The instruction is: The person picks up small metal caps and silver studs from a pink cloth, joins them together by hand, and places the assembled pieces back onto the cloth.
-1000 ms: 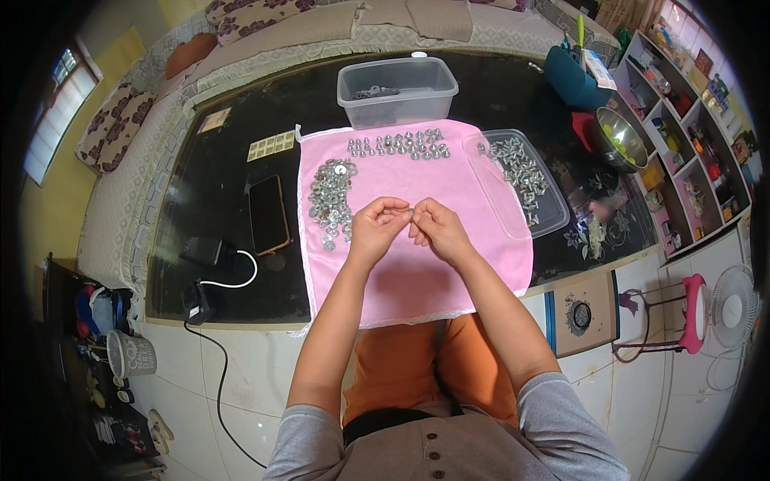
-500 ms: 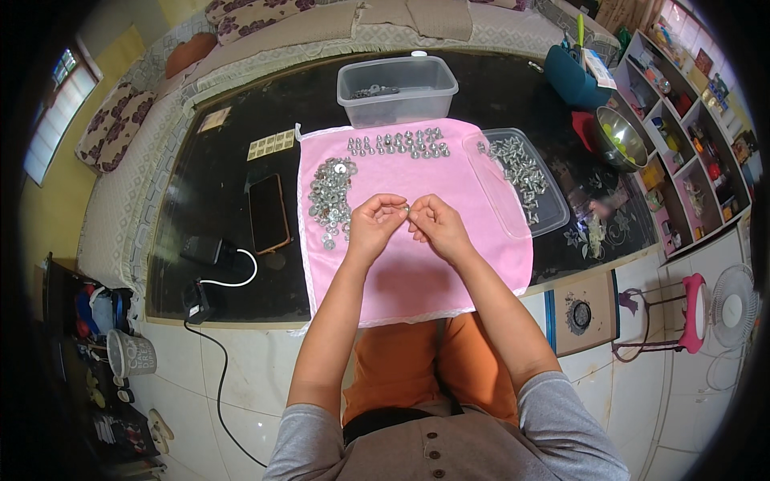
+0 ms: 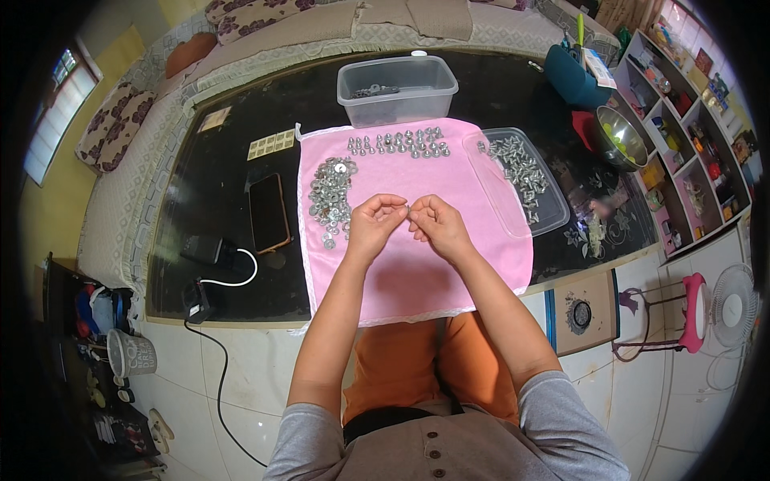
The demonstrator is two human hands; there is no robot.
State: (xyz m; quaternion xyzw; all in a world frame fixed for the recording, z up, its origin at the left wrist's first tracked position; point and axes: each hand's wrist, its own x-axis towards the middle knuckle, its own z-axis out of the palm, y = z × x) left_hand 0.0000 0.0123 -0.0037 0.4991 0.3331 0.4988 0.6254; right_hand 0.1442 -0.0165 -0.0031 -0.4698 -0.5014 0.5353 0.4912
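Observation:
Over the middle of a pink cloth (image 3: 425, 276), my left hand (image 3: 375, 228) and my right hand (image 3: 439, 226) meet fingertip to fingertip. Both are closed in a pinch around something tiny, mostly hidden by the fingers. A heap of metal washers (image 3: 329, 192) lies on the cloth beside my left hand. Beyond the hands, screws with washers on them (image 3: 401, 143) stand in rows, heads down as far as I can tell. Loose screws (image 3: 521, 168) fill a shallow clear tray (image 3: 555, 218) to the right, overlapping the cloth's edge.
A clear plastic tub (image 3: 401, 108) with dark metal parts stands behind the cloth. Left of it lie a phone (image 3: 269, 212) and a black adapter (image 3: 196, 301) with a cable. A metal bowl (image 3: 622, 140) and a teal container (image 3: 573, 76) stand at the far right.
My fingertips have shifted very slightly where they meet. The forearms and everything on the cloth look the same.

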